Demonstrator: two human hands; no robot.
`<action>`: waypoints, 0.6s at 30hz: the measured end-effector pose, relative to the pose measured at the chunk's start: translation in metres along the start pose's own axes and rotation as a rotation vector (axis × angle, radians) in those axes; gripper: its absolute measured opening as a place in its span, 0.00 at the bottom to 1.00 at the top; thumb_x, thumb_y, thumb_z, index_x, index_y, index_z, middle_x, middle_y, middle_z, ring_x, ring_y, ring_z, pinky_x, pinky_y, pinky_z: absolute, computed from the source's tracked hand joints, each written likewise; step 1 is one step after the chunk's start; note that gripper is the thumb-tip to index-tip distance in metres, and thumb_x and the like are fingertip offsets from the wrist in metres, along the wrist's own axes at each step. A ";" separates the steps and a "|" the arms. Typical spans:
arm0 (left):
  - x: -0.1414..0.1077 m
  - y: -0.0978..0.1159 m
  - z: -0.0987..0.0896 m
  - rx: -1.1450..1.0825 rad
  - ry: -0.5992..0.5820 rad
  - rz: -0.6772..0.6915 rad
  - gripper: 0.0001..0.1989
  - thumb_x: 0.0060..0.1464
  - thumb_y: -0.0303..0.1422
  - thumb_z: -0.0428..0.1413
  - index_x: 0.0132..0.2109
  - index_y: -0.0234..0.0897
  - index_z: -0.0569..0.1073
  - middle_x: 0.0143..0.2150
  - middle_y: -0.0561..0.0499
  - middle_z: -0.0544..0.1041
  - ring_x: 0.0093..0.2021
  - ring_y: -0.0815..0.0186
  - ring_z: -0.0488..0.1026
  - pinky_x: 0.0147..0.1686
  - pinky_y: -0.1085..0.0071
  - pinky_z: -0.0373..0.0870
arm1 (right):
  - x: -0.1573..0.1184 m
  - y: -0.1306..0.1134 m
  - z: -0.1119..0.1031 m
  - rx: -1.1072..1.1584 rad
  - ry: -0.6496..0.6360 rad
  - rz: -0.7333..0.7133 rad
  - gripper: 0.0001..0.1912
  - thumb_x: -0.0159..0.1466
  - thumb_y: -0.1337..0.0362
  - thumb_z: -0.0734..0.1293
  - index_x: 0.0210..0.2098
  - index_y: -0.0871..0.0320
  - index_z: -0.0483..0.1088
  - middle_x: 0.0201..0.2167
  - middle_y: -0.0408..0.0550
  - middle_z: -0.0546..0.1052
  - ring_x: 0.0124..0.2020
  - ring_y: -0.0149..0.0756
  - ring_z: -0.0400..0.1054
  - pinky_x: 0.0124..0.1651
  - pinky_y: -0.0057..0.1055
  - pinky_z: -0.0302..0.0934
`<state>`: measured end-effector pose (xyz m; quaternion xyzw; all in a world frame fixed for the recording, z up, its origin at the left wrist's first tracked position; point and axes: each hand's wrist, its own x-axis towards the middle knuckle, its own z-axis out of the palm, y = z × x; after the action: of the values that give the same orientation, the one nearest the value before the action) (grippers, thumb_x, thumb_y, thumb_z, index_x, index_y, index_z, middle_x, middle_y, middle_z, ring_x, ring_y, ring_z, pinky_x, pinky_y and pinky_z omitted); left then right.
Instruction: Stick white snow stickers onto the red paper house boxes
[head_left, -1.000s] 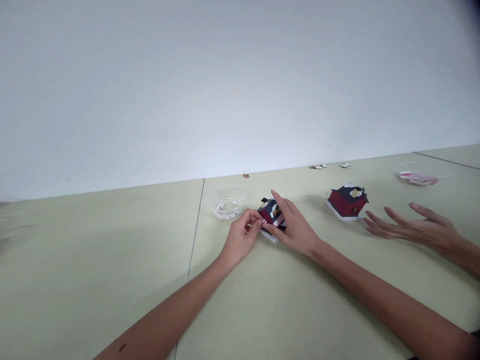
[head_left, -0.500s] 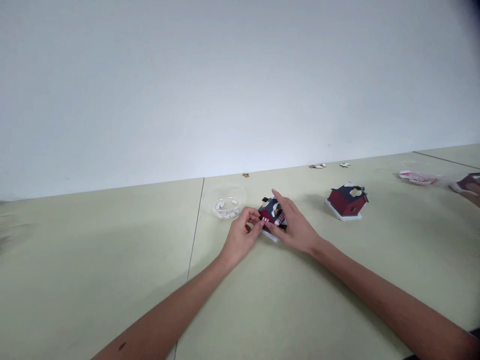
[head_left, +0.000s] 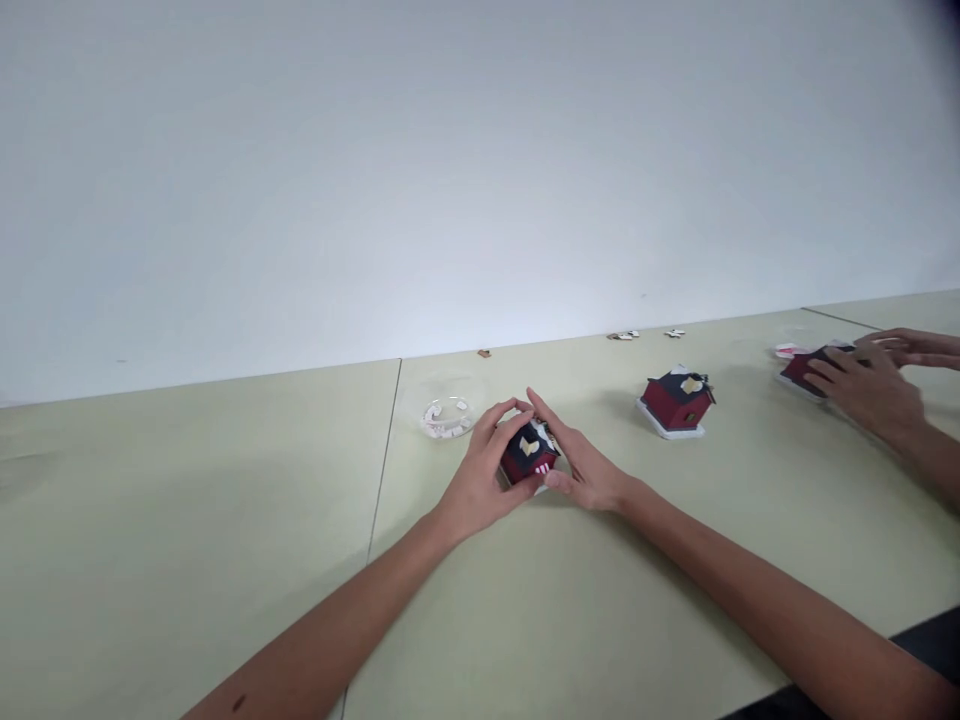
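Observation:
Between my two hands stands a small model house (head_left: 517, 462) with dark red walls, a dark roof with white and yellowish patches, and a pink-and-white striped piece at its near corner. My left hand (head_left: 484, 470) curves round its left side, fingers over the far edge and thumb along the front. On the other side, my right hand (head_left: 589, 468) grips the house with its thumb low at the front and fingers reaching up behind. A clear round container (head_left: 448, 418) with small white pieces is just left of the house. My fingers hide parts of the walls.
To the right, a similar red house (head_left: 677, 403) rests on a white base. Farther right, another person's hands (head_left: 874, 385) hold a third house (head_left: 799, 372). Small flat pieces (head_left: 622, 336) lie along the wall, with a brown scrap (head_left: 484, 353) left of them.
The house between my hands has turned, and its roof patch now faces me. My left hand has moved from a pinch at the corner to wrapping its side. Another person's hands have entered at right.

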<state>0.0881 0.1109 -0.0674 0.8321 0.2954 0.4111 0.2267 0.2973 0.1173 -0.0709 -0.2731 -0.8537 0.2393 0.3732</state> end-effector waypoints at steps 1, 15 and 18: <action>0.000 0.000 0.000 0.014 -0.007 0.014 0.36 0.55 0.33 0.62 0.68 0.50 0.57 0.72 0.44 0.51 0.72 0.51 0.49 0.69 0.53 0.54 | 0.001 -0.001 0.001 0.003 -0.007 -0.003 0.51 0.66 0.36 0.57 0.74 0.54 0.26 0.74 0.58 0.47 0.72 0.52 0.47 0.69 0.52 0.50; -0.026 0.029 -0.045 0.359 0.157 0.056 0.26 0.55 0.34 0.62 0.59 0.44 0.65 0.58 0.43 0.67 0.60 0.54 0.66 0.59 0.57 0.67 | -0.008 0.007 -0.044 -0.583 0.548 -0.089 0.21 0.69 0.54 0.61 0.58 0.55 0.67 0.54 0.56 0.76 0.56 0.48 0.70 0.60 0.48 0.62; -0.046 0.024 -0.096 0.533 0.326 -0.001 0.26 0.53 0.38 0.63 0.57 0.44 0.65 0.54 0.46 0.70 0.55 0.54 0.69 0.55 0.57 0.71 | -0.025 0.025 -0.096 -0.673 1.129 0.115 0.19 0.70 0.56 0.58 0.52 0.60 0.70 0.47 0.57 0.77 0.52 0.48 0.70 0.56 0.48 0.62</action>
<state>-0.0058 0.0749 -0.0238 0.7851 0.4255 0.4472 -0.0497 0.3920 0.1393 -0.0407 -0.5036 -0.5391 -0.2011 0.6445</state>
